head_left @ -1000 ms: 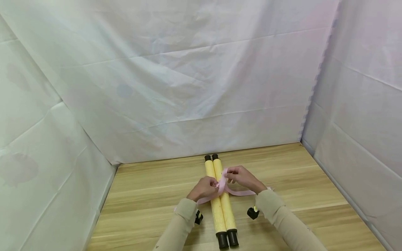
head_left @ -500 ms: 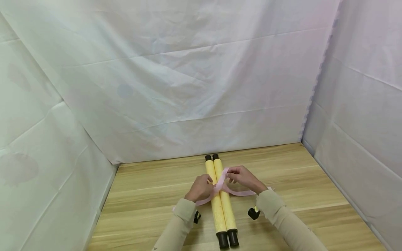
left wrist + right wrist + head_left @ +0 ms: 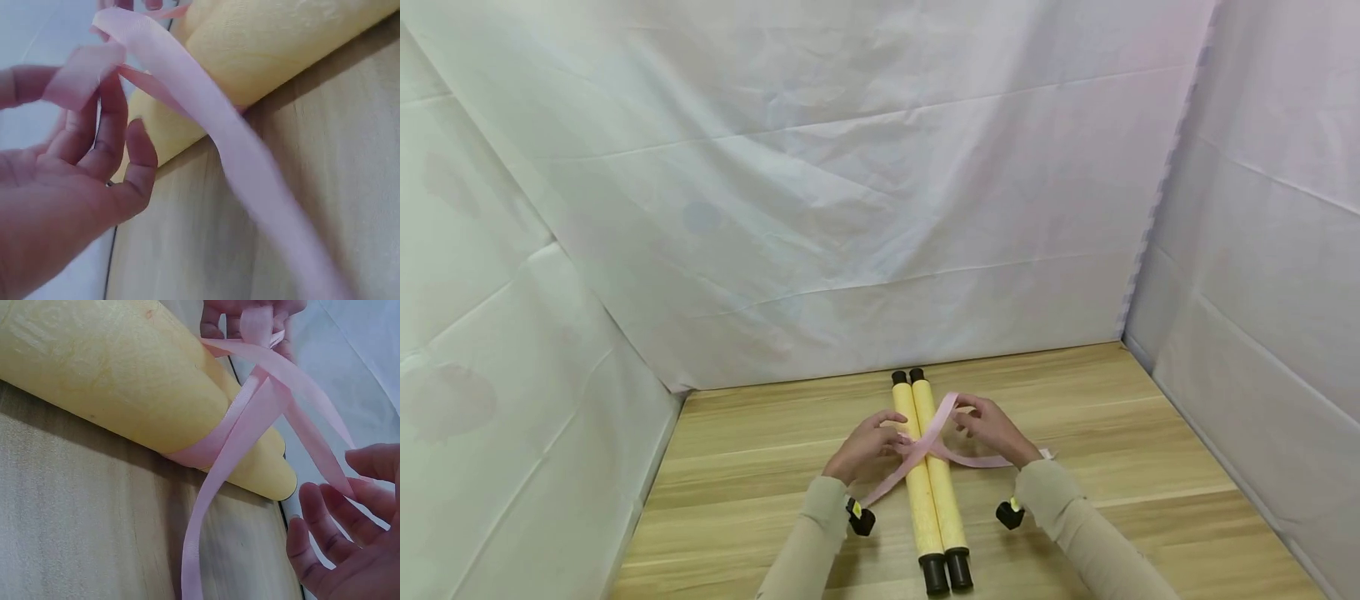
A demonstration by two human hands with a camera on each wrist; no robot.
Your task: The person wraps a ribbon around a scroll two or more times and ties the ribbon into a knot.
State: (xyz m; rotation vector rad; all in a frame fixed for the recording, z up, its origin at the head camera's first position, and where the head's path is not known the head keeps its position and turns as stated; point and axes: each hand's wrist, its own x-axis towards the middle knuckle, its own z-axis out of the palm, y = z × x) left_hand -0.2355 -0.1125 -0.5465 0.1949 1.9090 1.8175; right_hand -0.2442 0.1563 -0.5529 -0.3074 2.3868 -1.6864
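Two yellow scroll rolls [image 3: 936, 500] with black end knobs lie side by side on the table. A pink ribbon [image 3: 203, 447] wraps around both and crosses over itself on top. My left hand [image 3: 865, 446], left of the rolls, holds a small ribbon loop among its fingers; in the left wrist view, a fold [image 3: 81, 75] of it lies across them. My right hand [image 3: 996, 429] pinches another stretch of ribbon between thumb and index finger, raised right of the rolls. One ribbon tail hangs toward the table near my left wrist. The knot itself is partly hidden.
The wood-grain table [image 3: 737, 450] runs back to a white cloth wall [image 3: 850, 208], with cloth also at both sides. A ribbon tail [image 3: 1048, 454] shows beyond my right wrist. Small black cameras [image 3: 1010, 514] sit on both wrists.
My left hand has shifted left, its fingers opening out from the crossing. My right hand has moved slightly right, drawing its ribbon stretch longer. The rolls stay put.
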